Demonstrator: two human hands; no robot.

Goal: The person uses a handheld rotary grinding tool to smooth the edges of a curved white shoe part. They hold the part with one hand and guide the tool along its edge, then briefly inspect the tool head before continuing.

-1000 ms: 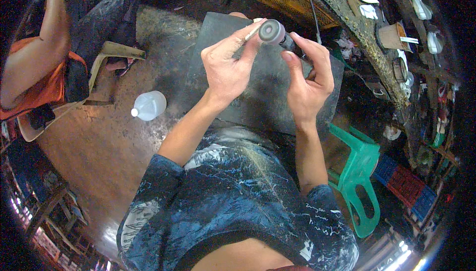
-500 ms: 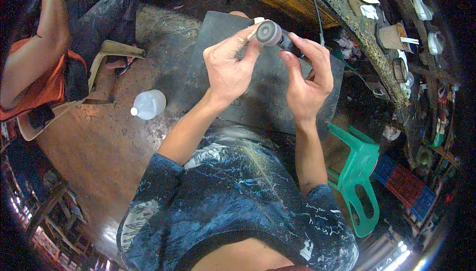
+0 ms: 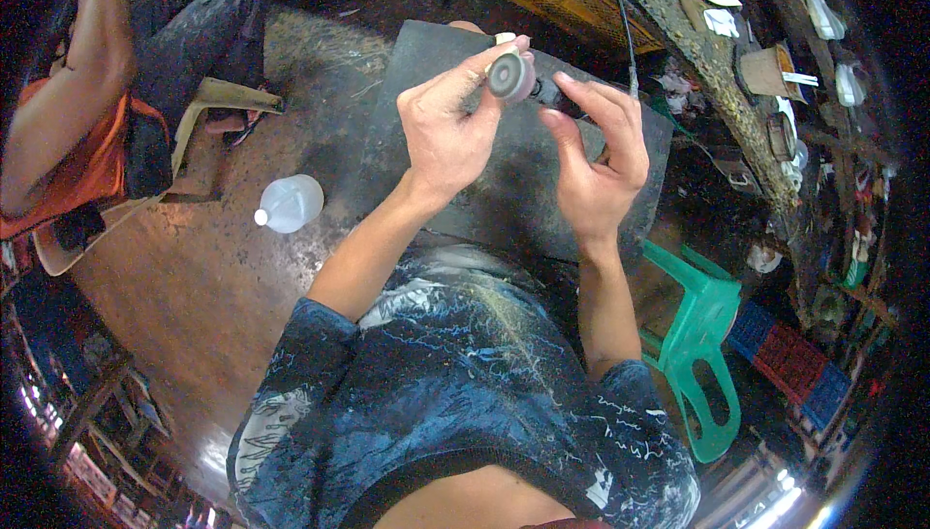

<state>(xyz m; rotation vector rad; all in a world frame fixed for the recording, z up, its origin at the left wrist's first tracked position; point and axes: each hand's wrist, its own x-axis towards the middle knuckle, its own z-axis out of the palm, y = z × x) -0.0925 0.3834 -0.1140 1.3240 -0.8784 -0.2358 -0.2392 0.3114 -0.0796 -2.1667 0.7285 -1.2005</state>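
My right hand (image 3: 603,156) is closed around the dark body of a rotary tool (image 3: 556,97). At the tool's left end is a round sanding drum (image 3: 511,77) with a grey face and a pinkish side. My left hand (image 3: 446,132), dusted with fine powder, is closed beside the drum. A small pale piece (image 3: 505,38) shows at its fingertips; the rest is hidden by fingers and drum, and I cannot tell its kind. Both hands are above a dark flat sheet (image 3: 504,185) in front of my body.
A translucent jug (image 3: 294,203) with a white cap lies left on the brown floor. A green plastic stool (image 3: 702,335) stands right. Yellow crates (image 3: 562,1) and a worn wooden bench (image 3: 717,74) are beyond. A seated person in orange (image 3: 73,141) is at far left.
The drum has shifted slightly left and down, and its face has turned further left. My right hand has moved a little left with the tool. My left hand stays almost in place.
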